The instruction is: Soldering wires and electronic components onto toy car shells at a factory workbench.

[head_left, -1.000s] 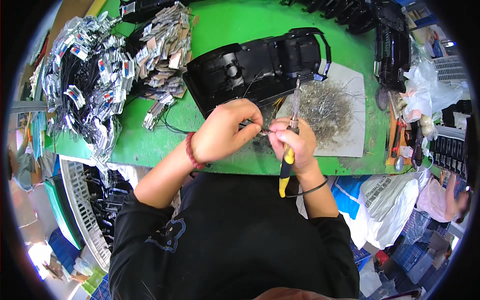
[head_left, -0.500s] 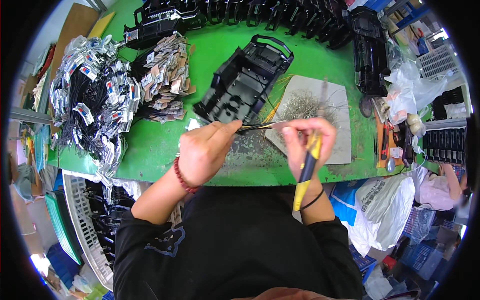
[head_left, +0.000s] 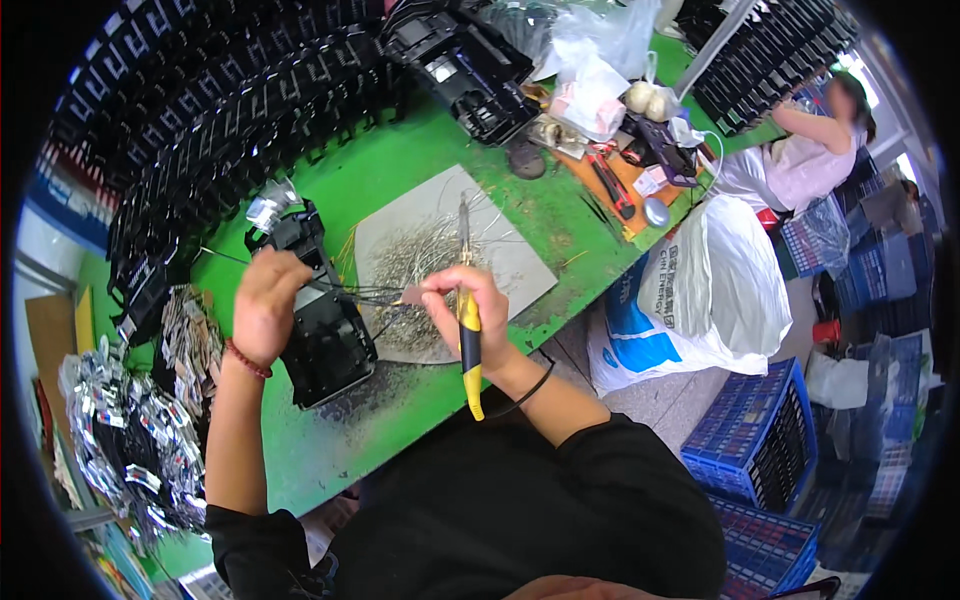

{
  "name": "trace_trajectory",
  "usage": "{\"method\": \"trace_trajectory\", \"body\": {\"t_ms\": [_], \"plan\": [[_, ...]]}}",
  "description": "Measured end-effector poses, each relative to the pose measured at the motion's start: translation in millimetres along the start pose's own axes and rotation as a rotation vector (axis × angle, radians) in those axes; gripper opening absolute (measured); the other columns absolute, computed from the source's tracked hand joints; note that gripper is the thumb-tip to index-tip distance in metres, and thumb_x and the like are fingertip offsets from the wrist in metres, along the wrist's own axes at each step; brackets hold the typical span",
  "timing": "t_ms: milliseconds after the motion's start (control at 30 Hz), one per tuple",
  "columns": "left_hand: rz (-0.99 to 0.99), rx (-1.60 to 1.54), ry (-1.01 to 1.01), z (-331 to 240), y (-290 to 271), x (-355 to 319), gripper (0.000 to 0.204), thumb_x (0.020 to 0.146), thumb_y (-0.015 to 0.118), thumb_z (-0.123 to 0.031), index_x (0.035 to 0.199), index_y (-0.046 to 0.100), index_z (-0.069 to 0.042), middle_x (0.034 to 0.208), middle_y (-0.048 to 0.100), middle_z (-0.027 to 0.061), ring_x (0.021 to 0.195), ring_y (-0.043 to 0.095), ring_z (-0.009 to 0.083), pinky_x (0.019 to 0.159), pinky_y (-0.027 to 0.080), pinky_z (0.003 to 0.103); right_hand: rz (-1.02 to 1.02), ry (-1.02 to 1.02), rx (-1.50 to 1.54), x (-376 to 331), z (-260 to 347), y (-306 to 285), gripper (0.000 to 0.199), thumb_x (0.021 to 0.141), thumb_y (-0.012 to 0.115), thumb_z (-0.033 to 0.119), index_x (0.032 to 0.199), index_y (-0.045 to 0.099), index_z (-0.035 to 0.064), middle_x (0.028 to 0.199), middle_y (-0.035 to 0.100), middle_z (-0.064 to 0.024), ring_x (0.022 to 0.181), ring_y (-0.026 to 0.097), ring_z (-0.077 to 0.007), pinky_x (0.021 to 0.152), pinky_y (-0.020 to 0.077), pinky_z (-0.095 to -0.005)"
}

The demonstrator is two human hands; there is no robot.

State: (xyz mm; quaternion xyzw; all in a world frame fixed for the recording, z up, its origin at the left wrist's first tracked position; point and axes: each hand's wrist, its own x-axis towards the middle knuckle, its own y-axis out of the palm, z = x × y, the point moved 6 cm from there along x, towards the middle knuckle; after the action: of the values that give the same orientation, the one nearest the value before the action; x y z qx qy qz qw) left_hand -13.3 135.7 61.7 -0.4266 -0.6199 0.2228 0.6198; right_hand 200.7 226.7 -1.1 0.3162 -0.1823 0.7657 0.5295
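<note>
My right hand (head_left: 470, 310) is closed around a soldering iron (head_left: 470, 345) with a yellow and black handle, its tip pointing away from me. The same hand pinches a small brownish board (head_left: 412, 295) between thumb and finger, and thin dark wires (head_left: 365, 293) run left from it. My left hand (head_left: 265, 310), wearing a beaded bracelet, is over a black plastic vehicle shell (head_left: 330, 350). Its fingers are curled, and what they grip is hidden. Beneath my right hand lies a grey sheet (head_left: 520, 280) strewn with wire clippings (head_left: 410, 255).
Rows of black shells (head_left: 250, 110) line the far left. Bundled wired parts (head_left: 130, 450) and stacked small boards (head_left: 190, 345) lie at left. Cutters (head_left: 610, 185) and a plastic bag (head_left: 590, 60) are far right. A white sack (head_left: 700, 290) and blue crates (head_left: 750, 430) stand right, near another person (head_left: 810, 150).
My view has turned to the right. My left hand has moved from the wires beside my right hand to over the shell. The right hand still holds the iron and the small board.
</note>
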Motion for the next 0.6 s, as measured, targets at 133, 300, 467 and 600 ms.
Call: {"method": "trace_trajectory", "body": {"t_ms": [133, 300, 467, 600], "plan": [[0.228, -0.044, -0.114, -0.6, 27.9, -31.6, 0.025, 0.071, 0.061, 0.007, 0.093, 0.064, -0.004, 0.101, 0.065, 0.012, 0.103, 0.06, 0.0307, 0.096, 0.045, 0.043, 0.058, -0.129, -0.107, 0.9, 9.2, -2.6, 0.033, 0.076, 0.068, -0.006, 0.103, 0.054, 0.007, 0.08, 0.064, -0.0064, 0.061, 0.061, -0.0189, 0.055, 0.047, -0.0295], [-0.093, 0.273, -0.707, 27.4, -15.8, -79.2, 0.053, 0.077, 0.068, -0.007, 0.128, 0.052, -0.006, 0.131, 0.05, 0.0196, 0.12, 0.046, 0.037, 0.101, 0.039, 0.043, 0.342, -0.255, -0.184, -5.4, 14.9, 43.0, 0.036, 0.072, 0.072, -0.003, 0.101, 0.054, 0.0092, 0.077, 0.064, -0.0037, 0.057, 0.055, -0.0215, 0.052, 0.041, -0.0321], [0.032, 0.061, -1.089, 58.6, 7.0, -110.9, 0.084, 0.081, 0.065, -0.047, 0.142, 0.029, -0.001, 0.142, 0.035, 0.0266, 0.135, 0.03, 0.0401, 0.109, 0.031, 0.044, 0.579, -0.165, -0.191, -30.7, 12.5, 93.5, 0.032, 0.072, 0.071, 0.007, 0.102, 0.062, 0.0135, 0.071, 0.062, -0.0021, 0.064, 0.059, -0.0245, 0.057, 0.0417, -0.0361], [-0.391, 0.098, -0.709, 33.8, -8.7, -103.2, 0.073, 0.07, 0.072, -0.014, 0.137, 0.042, -0.008, 0.142, 0.029, 0.0298, 0.132, 0.03, 0.0454, 0.108, 0.033, 0.047, 0.673, -0.028, -0.076, -42.6, 2.3, 99.6, 0.033, 0.076, 0.071, -0.002, 0.106, 0.059, 0.0069, 0.074, 0.064, -0.0056, 0.069, 0.064, -0.0178, 0.068, 0.0524, -0.0307]]}}
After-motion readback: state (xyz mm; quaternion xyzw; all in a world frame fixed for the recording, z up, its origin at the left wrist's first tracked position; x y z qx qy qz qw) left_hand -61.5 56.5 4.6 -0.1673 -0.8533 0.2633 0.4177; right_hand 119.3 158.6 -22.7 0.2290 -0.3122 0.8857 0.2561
